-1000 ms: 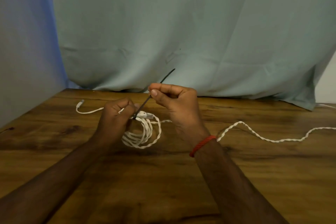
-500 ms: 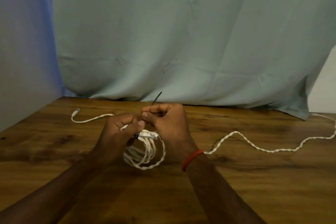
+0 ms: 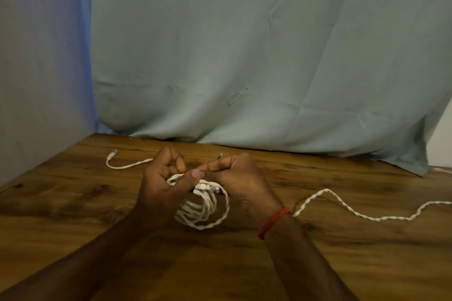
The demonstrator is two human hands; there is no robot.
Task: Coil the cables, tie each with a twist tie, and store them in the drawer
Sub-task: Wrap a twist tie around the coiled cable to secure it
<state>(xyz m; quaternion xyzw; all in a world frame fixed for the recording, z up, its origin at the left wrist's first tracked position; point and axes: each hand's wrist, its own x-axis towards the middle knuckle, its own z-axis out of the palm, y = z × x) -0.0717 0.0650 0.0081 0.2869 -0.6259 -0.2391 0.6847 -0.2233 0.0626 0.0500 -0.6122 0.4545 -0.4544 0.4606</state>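
Head view. Works with both hands together at the middle of the wooden surface (image 3: 73,215), just above the boards.

Clenches the left grip (image 3: 160,193) on the coiled cable (image 3: 204,212), fingers curled round the top of the loops, thumb (image 3: 195,175) stretched across them toward the other hand.

Pinches the twist tie (image 3: 220,155) in the right grip (image 3: 242,178), between thumb and curled fingers, with only a short dark tip in sight above the knuckles. Right fingertips close against the left thumb tip.

Several white loops hanging between the two wrists, lower edge at or near the surface; cannot tell whether touching. Pale connector (image 3: 206,187) across the top of the loops, just under the thumb.

Twisted white tail (image 3: 367,216) snaking from behind the right wrist across the surface to the right edge. Plain white end (image 3: 127,165) curving out from behind the left grip, tipped with a small plug (image 3: 114,153) near the far left corner.

Red thread band (image 3: 275,221) round the right wrist. Creased pale green cloth (image 3: 244,56) behind the surface, bluish-grey wall (image 3: 36,56) at left.
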